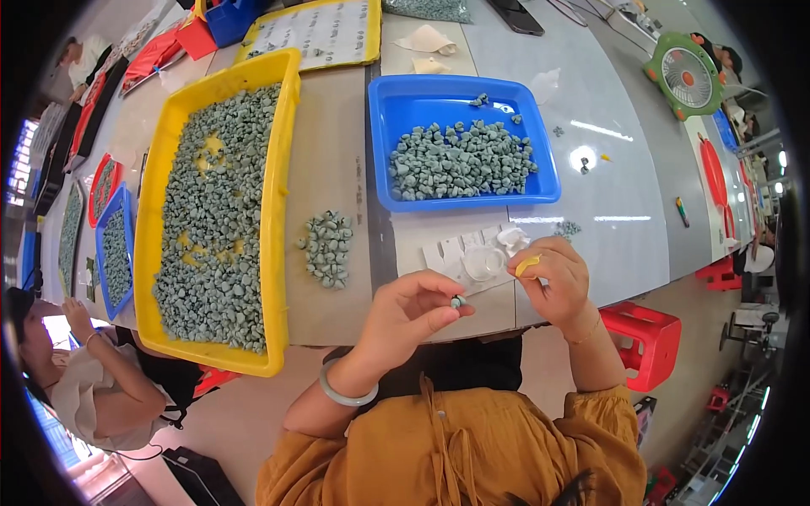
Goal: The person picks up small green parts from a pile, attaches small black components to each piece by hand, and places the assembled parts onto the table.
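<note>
My left hand [407, 319] pinches a small grey-green piece [457, 301] with a dark spot between thumb and fingertips, just off the table's near edge. To its right, my right hand [557, 282] has thumb and fingers closed on a small thin yellow piece [527, 266], whose kind I cannot make out. Between and beyond the hands lies a white sheet [451, 253] with a round clear dish [483, 264] and a crumpled white wad [512, 239]. A loose cluster of similar grey-green pieces [327, 249] lies left of my left hand.
Past my hands stands a blue tray [550, 185] of grey-green pieces; a long yellow tray [278, 219] full of them stands left. Farther off are a yellow-edged board [371, 34], a phone [516, 15] and a green fan [685, 76]. Another person [101, 371] sits at left; a red stool [645, 341] stands right.
</note>
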### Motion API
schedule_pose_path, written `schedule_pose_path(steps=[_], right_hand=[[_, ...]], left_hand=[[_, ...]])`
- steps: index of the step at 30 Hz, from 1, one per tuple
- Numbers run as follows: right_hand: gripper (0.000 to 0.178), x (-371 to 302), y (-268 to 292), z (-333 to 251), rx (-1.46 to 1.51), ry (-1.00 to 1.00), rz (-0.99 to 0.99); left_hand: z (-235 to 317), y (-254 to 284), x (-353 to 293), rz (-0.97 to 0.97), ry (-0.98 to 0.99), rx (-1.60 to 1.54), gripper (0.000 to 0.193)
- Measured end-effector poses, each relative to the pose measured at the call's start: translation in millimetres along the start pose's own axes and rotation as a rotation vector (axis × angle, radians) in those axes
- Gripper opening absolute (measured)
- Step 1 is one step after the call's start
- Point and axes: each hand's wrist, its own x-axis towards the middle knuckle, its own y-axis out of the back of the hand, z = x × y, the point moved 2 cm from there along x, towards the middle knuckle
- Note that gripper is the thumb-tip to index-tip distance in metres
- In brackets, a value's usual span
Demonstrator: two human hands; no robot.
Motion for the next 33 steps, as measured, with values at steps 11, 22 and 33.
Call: schedule_pose_path(steps=[11,22,33], right_hand=[[0.023,8,2,-1,-0.024,0.030,-0.076],[0.024,15,2,-1,-0.027,0.039,-0.083],[0.027,13,-13,-45,0.234,-0.119,0.011]], left_hand=[[0,1,0,-0.029,-0.051,-0.019,0.018],[4,1,4,0.002,0.024,-0.013,0.018],[2,1,2,0.015,-0.017,-0.002,0.019]])
